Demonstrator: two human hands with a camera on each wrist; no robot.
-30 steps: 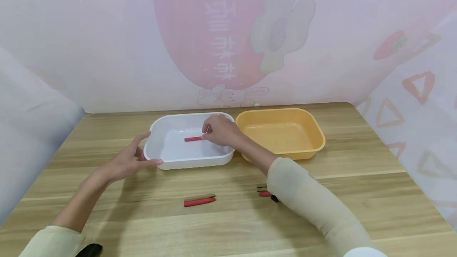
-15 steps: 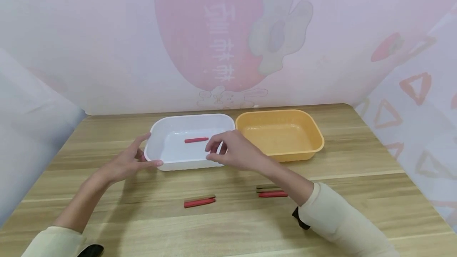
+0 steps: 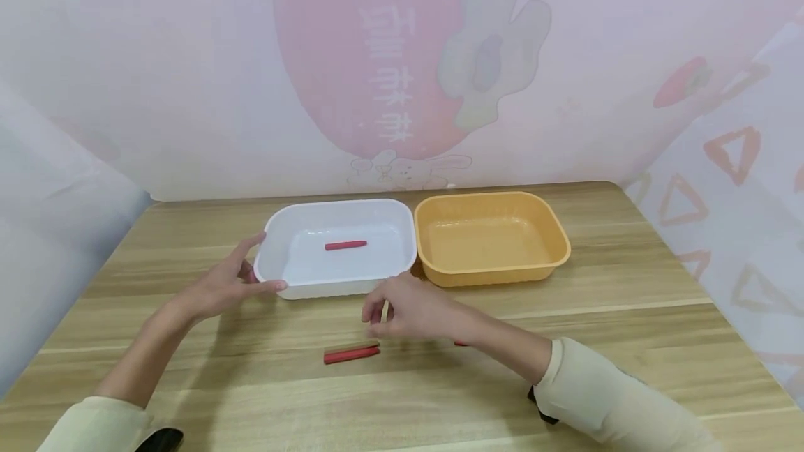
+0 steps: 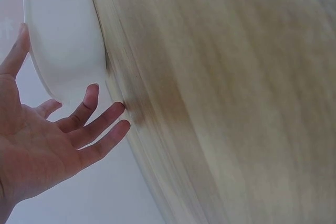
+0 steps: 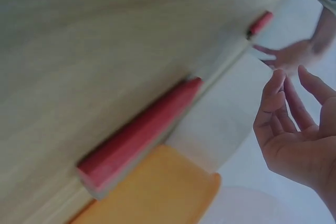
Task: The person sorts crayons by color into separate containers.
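In the head view my left hand [image 3: 220,288] spans the near left corner of a white tray [image 3: 333,289], thumb and a finger touching its rim. The left wrist view shows the fingers spread and mostly straight. One red crayon [image 3: 345,245] lies on the tray's floor. My right hand [image 3: 411,309], fingers loosely bent and holding nothing, hovers in front of the tray. Just left of and below its fingertips, a red crayon [image 3: 352,355] and a brown crayon [image 3: 342,348] lie side by side on the table. Another red crayon [image 3: 461,343] shows mostly hidden under my right forearm.
A yellow tray [image 3: 496,274] stands right beside the white tray, bare inside. Both stand toward the back of the wood-grain table [image 3: 251,396]. A printed pale curtain [image 3: 207,89] hangs behind the table, with more fabric at both sides.
My right hand has left the red crayon in the white tray and come back over the near rim, toward the left pair of crayons. My left hand has stayed at the tray's corner.
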